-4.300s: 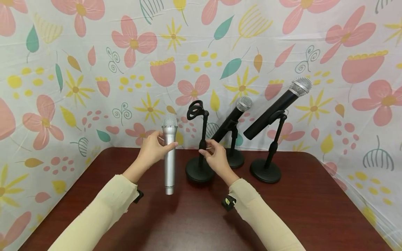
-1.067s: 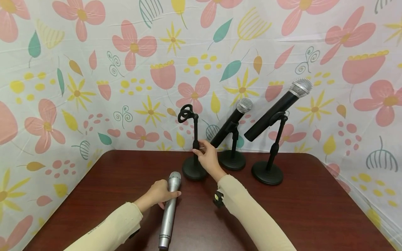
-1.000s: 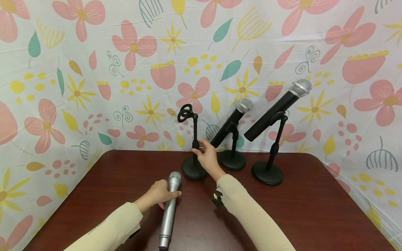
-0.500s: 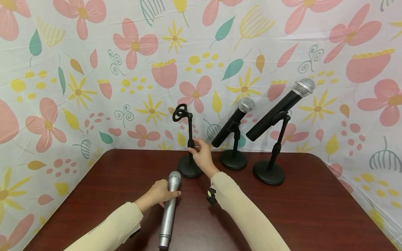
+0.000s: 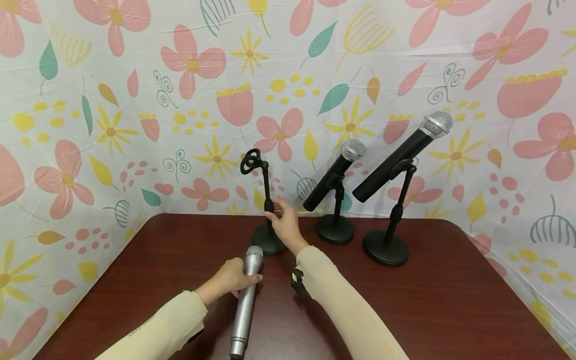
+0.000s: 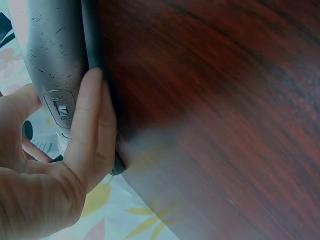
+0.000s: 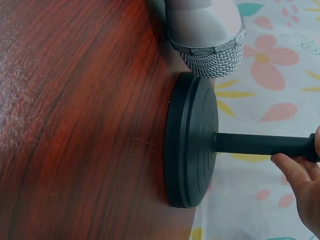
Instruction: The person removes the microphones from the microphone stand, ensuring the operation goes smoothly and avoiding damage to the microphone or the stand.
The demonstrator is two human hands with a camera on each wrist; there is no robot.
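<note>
My left hand (image 5: 230, 278) grips a silver microphone (image 5: 245, 310) round its upper body, thumb across the top. The microphone lies along the table, its mesh head pointing away from me. A small switch (image 6: 62, 109) shows on its side in the left wrist view. Just beyond the mesh head stands a black microphone stand (image 5: 268, 241) with an unfilled ring clip (image 5: 251, 161) on top. My right hand (image 5: 285, 222) pinches that stand's pole at the collar between thumb and fingers. In the right wrist view, the stand's round base (image 7: 192, 140) appears level with the table surface.
To the right, two more stands hold black microphones with silver heads: a nearer-to-centre microphone (image 5: 330, 177) and a larger microphone (image 5: 400, 157). The dark red-brown table (image 5: 432, 300) ends at a floral cloth backdrop (image 5: 189, 130).
The silver microphone, upright in my left hand at first, has been lowered onto the table. My right hand has shifted the clip stand leftward, away from the other stands.
</note>
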